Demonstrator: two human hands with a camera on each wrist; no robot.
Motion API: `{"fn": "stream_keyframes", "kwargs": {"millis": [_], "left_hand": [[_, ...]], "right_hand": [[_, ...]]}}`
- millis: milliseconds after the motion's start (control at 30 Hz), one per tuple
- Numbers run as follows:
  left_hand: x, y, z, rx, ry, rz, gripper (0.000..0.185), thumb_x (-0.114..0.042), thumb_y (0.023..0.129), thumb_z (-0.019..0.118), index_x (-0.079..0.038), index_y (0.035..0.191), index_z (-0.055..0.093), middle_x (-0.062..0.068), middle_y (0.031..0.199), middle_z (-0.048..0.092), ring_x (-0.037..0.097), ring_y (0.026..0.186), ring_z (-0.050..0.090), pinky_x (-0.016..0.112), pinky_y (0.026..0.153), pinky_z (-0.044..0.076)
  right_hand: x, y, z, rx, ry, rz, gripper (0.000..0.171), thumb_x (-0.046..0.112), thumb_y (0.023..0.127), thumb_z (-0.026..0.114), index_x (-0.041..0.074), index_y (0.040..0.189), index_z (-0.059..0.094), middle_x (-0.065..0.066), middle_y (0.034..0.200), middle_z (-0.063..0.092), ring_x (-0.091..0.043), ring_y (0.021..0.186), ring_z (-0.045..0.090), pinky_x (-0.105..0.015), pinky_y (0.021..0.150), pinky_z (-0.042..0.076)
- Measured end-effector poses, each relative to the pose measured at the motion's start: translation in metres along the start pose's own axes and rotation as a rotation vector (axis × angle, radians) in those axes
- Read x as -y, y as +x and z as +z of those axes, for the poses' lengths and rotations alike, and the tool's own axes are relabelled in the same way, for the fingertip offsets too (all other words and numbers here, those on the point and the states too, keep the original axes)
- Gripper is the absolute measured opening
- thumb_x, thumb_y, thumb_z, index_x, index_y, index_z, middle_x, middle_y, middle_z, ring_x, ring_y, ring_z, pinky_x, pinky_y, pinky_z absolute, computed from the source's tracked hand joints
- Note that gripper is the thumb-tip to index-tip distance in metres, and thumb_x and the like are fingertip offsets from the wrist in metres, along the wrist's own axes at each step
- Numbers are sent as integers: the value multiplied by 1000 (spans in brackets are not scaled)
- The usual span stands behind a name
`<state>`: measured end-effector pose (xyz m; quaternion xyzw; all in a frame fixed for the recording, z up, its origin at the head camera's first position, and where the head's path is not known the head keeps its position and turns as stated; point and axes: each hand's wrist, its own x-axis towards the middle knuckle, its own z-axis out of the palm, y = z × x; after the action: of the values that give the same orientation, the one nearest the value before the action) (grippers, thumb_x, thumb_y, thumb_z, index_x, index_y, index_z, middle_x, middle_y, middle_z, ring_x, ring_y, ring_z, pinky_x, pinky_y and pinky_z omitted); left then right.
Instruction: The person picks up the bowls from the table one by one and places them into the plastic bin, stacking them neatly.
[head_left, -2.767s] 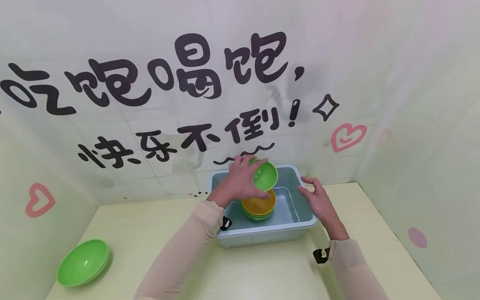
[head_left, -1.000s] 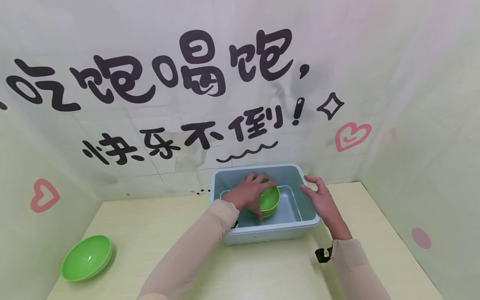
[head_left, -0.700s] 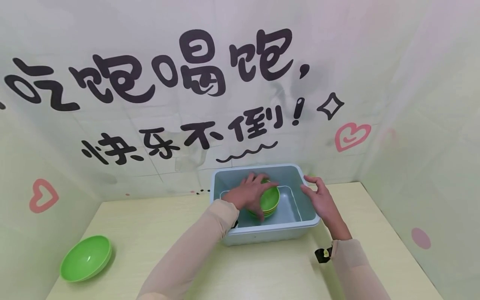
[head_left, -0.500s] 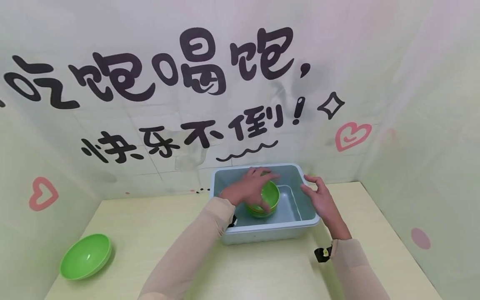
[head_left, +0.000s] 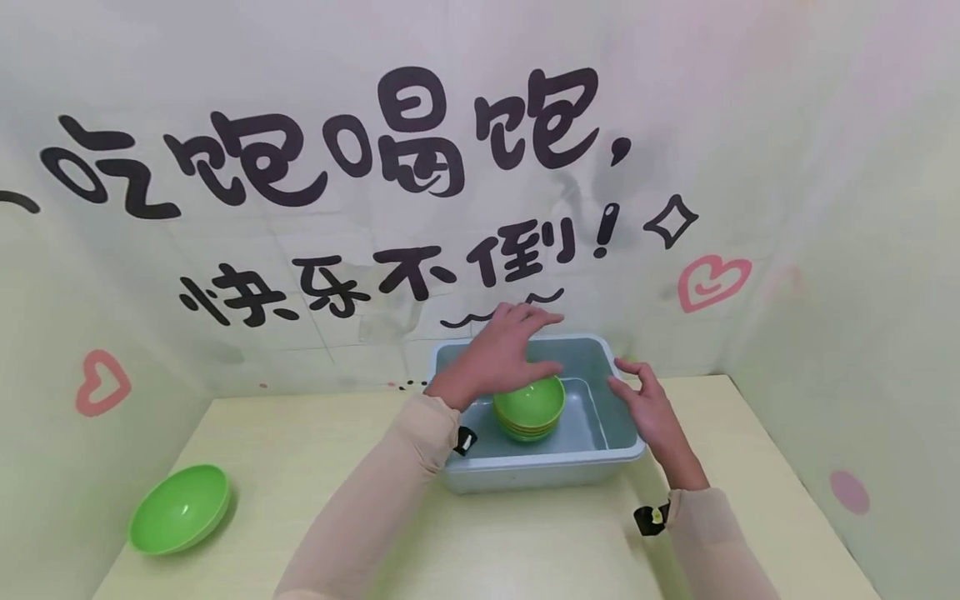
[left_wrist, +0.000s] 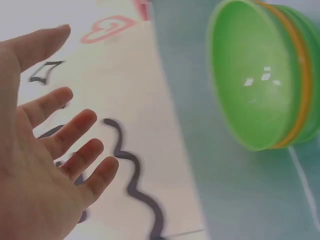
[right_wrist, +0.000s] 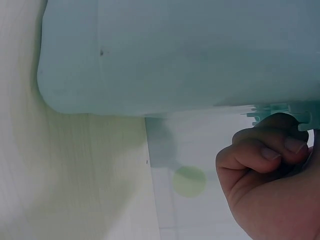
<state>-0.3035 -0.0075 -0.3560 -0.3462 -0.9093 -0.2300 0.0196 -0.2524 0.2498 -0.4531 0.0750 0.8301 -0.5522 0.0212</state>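
The stack of bowls (head_left: 528, 408) sits mid-tub (head_left: 525, 475), left hand (head_left: 501, 354) spread empty at its 11 o'clock; the left wrist view confirms splayed fingers (left_wrist: 70, 135); the right wrist view shows the right hand (right_wrist: 270, 185) curled under the tub rim, best held steady.

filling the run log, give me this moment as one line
left hand: open, above bowl stack | right hand: grips tub rim | stack: in tub | spare green bowl: on table

Lone green bowl (head_left: 178, 508) on table (head_left: 315, 467), seemingly tilted.
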Motion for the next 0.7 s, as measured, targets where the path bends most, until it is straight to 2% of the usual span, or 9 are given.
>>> {"fn": "stream_keyframes", "kwargs": {"millis": [133, 300, 467, 700], "left_hand": [[-4, -12, -17, -82, -31, -6, 69, -50, 89, 74, -31, 150, 49, -4, 148, 49, 21, 133, 40, 44, 110, 46], [3, -32, -36, -224, -59, 3, 59, -42, 91, 73, -27, 145, 55, -3, 142, 53, 21, 129, 44, 45, 108, 47], [16, -56, -48, -364, -23, 2, 52, -35, 91, 72, -21, 140, 61, 2, 139, 57, 24, 130, 48, 46, 107, 47], [32, -93, -63, -460, 59, -37, 52, -34, 91, 73, -17, 140, 61, 4, 138, 59, 27, 129, 50, 49, 106, 47]], "right_hand": [[-3, -1, 1, -2, -3, 8, 56, 38, 106, 51, 12, 153, 36, -15, 165, 35, -39, 126, 61, -45, 100, 55], [-3, -2, 2, 1, -11, 4, 57, 40, 107, 50, 12, 154, 35, -17, 163, 36, -40, 127, 60, -49, 103, 54], [-4, -2, 1, 6, -16, 10, 58, 41, 106, 51, 13, 154, 35, -16, 163, 37, -36, 124, 62, -41, 96, 56], [-3, 0, 0, 5, -4, -4, 59, 42, 106, 51, 12, 154, 35, -16, 162, 38, -33, 119, 64, -36, 90, 57]]}}
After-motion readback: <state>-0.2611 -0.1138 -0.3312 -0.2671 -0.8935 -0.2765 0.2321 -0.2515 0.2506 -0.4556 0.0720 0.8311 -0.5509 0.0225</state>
